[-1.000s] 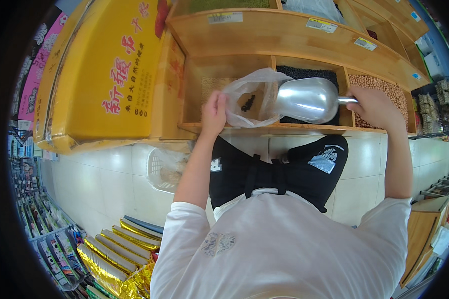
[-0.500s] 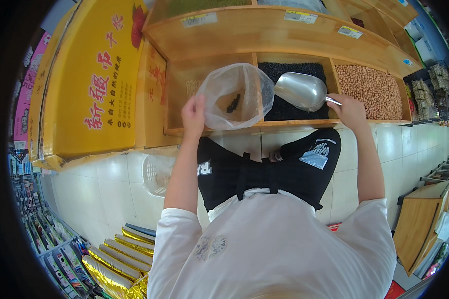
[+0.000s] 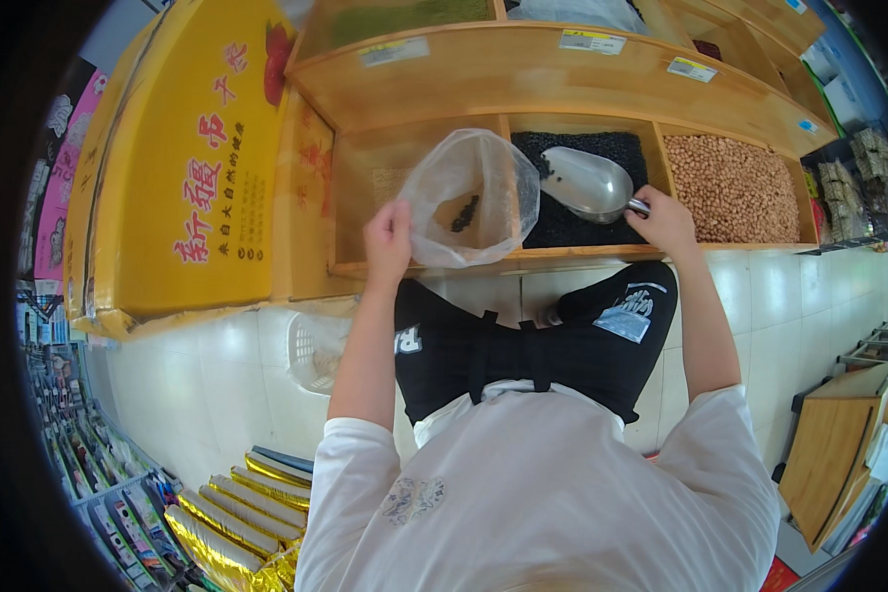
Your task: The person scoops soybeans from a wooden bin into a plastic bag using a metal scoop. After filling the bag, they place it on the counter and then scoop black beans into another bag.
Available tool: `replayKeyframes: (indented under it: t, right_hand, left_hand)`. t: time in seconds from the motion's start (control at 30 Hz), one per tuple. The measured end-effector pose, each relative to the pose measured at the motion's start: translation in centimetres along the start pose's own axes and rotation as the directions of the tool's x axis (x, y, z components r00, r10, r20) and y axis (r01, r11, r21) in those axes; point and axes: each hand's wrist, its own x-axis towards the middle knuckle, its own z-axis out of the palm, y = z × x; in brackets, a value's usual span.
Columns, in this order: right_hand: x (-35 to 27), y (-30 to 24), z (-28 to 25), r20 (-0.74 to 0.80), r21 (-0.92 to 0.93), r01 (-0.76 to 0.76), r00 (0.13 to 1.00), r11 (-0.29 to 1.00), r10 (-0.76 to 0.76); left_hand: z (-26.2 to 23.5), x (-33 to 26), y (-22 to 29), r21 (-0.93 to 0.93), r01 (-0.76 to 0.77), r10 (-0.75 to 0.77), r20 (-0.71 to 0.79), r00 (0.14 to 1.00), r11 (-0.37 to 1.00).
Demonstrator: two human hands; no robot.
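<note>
My left hand (image 3: 390, 237) is closed on the rim of a clear plastic bag (image 3: 434, 187). The bag hangs wide-mouthed over the left compartment, and a few black beans (image 3: 465, 214) lie at its bottom. My right hand (image 3: 665, 221) grips the handle of a shiny metal scoop (image 3: 590, 185), its lip pointing left toward the bag. Several dark beans show near that lip. Beneath the scoop is a compartment of black beans (image 3: 612, 148). Scoop and bag look close together, but I cannot tell whether they touch.
Right of the black beans, light brown peanuts or beans (image 3: 730, 187) fill another compartment. A wooden shelf (image 3: 523, 74) with price tags rises behind. At the left stands a yellow display box (image 3: 168, 168). A white basket (image 3: 309, 350) sits on the floor below.
The scoop and my right hand have shifted left, toward the bag. Dark beans now show at the scoop's lip. The bag and my left hand have barely moved.
</note>
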Motion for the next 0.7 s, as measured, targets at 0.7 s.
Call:
replayKeyframes:
  t: [0.7]
  right_hand:
    - [-7.1, -7.8, -13.3, -0.209, 0.077, 0.178, 0.965, 0.981, -0.159]
  left_hand:
    - [0.3, -0.2, 0.8, 0.059, -0.082, 0.08, 0.03, 0.996, 0.995]
